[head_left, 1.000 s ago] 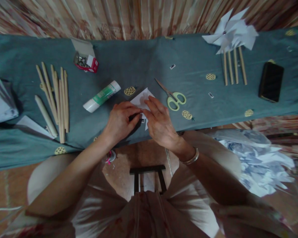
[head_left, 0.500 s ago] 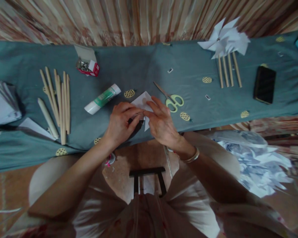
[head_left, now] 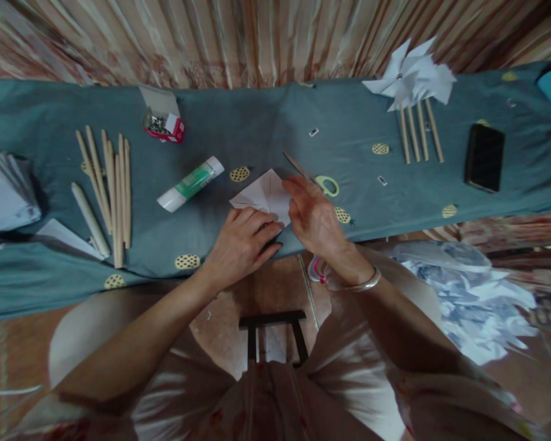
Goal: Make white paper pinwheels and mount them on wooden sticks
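Observation:
A white paper square [head_left: 261, 191] with creases lies on the cloth in front of me, one corner pointing away. Across its lower left edge rests my left hand [head_left: 242, 244], fingers stretched out and lying on the sheet, thumb apart below them. My right hand [head_left: 318, 215] is at the right corner of the paper, its fingers bent together over the edge; the fingertips and that corner are partly hidden. Just beyond the right hand are scissors [head_left: 327, 185] with light green handles, one handle loop covered. A green and white glue stick [head_left: 191, 184] lies to the left of the paper.
Several wooden sticks [head_left: 116, 196] and a paper stack [head_left: 7, 193] lie at left. Behind the glue stick stands an open red box [head_left: 165, 125] of small metal pieces. Paper pinwheels [head_left: 411, 76] on sticks and a black phone [head_left: 485, 157] are at right. White paper pieces [head_left: 472, 294] fill a bag below.
My hands have moved apart from their close pinch over the paper. The left hand has slid down, the right has shifted right, and more of the flattened sheet shows.

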`<state>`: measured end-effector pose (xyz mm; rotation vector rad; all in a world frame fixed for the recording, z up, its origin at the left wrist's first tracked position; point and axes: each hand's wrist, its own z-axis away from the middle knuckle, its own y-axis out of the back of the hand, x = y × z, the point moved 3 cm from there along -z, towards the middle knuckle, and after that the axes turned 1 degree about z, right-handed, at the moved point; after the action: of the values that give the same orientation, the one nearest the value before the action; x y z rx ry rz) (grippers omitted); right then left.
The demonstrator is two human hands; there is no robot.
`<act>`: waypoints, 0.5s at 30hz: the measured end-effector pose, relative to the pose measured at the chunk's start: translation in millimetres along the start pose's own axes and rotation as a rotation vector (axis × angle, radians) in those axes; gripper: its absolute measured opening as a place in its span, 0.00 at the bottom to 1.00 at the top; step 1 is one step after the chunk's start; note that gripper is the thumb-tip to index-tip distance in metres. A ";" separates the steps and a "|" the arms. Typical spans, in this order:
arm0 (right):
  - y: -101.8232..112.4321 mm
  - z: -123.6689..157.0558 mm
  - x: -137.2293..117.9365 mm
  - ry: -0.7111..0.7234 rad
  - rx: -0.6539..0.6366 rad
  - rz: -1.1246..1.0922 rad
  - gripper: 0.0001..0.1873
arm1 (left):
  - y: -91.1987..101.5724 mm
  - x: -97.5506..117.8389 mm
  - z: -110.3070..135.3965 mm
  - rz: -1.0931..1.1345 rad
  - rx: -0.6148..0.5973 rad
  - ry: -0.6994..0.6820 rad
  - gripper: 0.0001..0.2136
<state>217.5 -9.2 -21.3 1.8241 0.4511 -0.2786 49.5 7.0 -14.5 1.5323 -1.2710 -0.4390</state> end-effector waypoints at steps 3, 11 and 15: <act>3.5 -0.4 -1.8 0.012 0.005 -0.024 0.22 | -2.1 3.7 0.6 -0.026 -0.038 -0.013 0.09; 15.0 9.3 -3.2 -0.008 -0.013 -0.113 0.19 | 8.0 -17.0 9.6 -0.127 -0.063 0.069 0.09; 18.8 15.3 -5.6 -0.046 -0.053 -0.212 0.18 | 16.4 -24.2 13.0 -0.129 -0.047 0.145 0.09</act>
<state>221.3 -29.4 -7.3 1.7161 0.6147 -0.4489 22.3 23.7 -13.1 1.5825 -1.0476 -0.4288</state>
